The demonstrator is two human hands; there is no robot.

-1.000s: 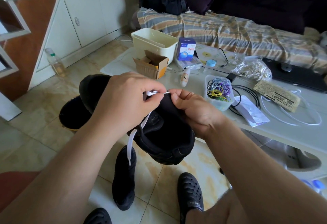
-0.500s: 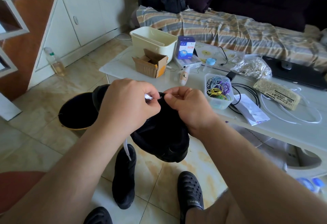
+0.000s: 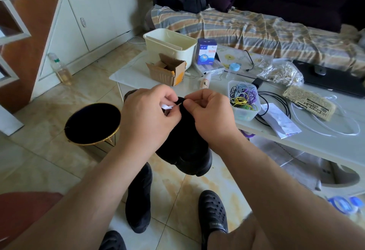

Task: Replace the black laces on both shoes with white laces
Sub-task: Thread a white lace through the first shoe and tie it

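Second black shoe [image 3: 139,198] lying on the floor below, held shoe [image 3: 184,143] raised above it, left hand [image 3: 147,115] pinching white lace [image 3: 166,107], right hand [image 3: 209,111] pinching the shoe's edge: best fed slowly, flat, untwisted.

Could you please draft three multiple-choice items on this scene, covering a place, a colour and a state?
1. Where does the second black shoe lie?
A. on the white table
B. on the tiled floor
C. in the cream plastic bin

2. What colour is the lace pinched by the left hand?
A. white
B. red
C. green

3. How is the black shoe being laced?
A. resting on the bed
B. lying in the black round basket
C. held up by both hands

Answers: 1 B, it lies on the tiles below the forearms; 2 A, a white strip shows between the fingers; 3 C, the left and right hand grip its top.
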